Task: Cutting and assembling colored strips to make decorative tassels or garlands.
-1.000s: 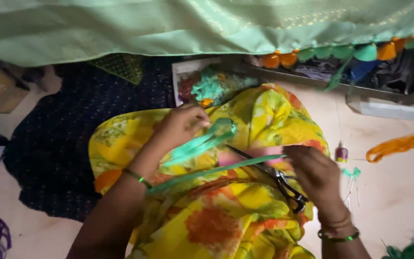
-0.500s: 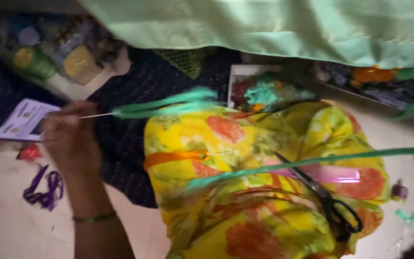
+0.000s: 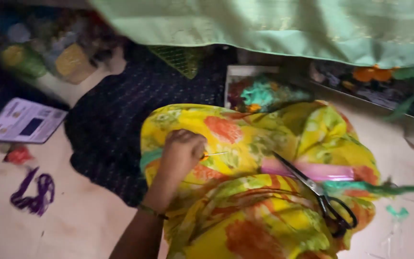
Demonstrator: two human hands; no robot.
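Observation:
My left hand (image 3: pixel 182 152) rests on the yellow flowered cloth (image 3: pixel 245 201) over my lap, fingers pinched on a thin needle (image 3: pixel 215 154) that points right. Black-handled scissors (image 3: pixel 318 192) lie open-bladed on the cloth to the right, near a pink strip (image 3: pixel 312 171). A green thread bundle (image 3: pixel 374 188) stretches toward the right edge. My right hand is out of view. A pale green cloth (image 3: pixel 283 29) hangs across the top.
A dark dotted cloth (image 3: pixel 120 124) covers the floor ahead. An open box of coloured threads (image 3: pixel 257 93) sits beyond my lap. Purple thread (image 3: pixel 34 192) and a printed card (image 3: pixel 22 121) lie left. Jars (image 3: pixel 49 57) stand at the back left.
My left hand came back from the far left down onto the lap cloth, needle still pinched. The green thread no longer stretches across the lap; it lies at the right.

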